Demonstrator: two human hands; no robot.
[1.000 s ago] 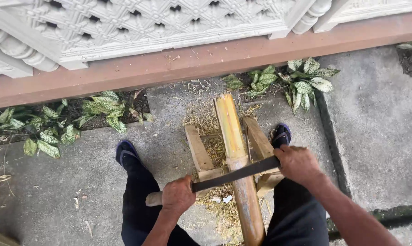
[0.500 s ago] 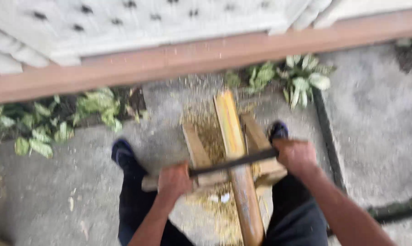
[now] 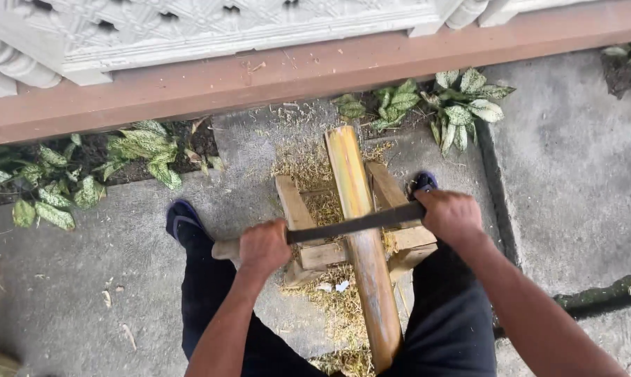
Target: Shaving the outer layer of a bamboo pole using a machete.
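Note:
A yellow bamboo pole (image 3: 361, 230) lies lengthwise on a low wooden stand (image 3: 308, 255) between my legs. A long dark blade (image 3: 350, 223) rests crosswise on the pole. My left hand (image 3: 263, 246) grips the blade's pale wooden handle (image 3: 225, 248) at the left. My right hand (image 3: 451, 216) holds the blade's far end to the right of the pole. Both feet in blue shoes (image 3: 183, 220) flank the stand.
Bamboo shavings (image 3: 308, 164) cover the concrete around the stand. Green leafy plants (image 3: 448, 105) grow in a soil strip along a red-brown ledge (image 3: 260, 87) with a white patterned railing above. A dark gutter edge (image 3: 602, 297) runs at the right.
The blade has slid a little along the pole, first away from me, then back toward me, with both hands keeping their grip. The camera shook and then steadied.

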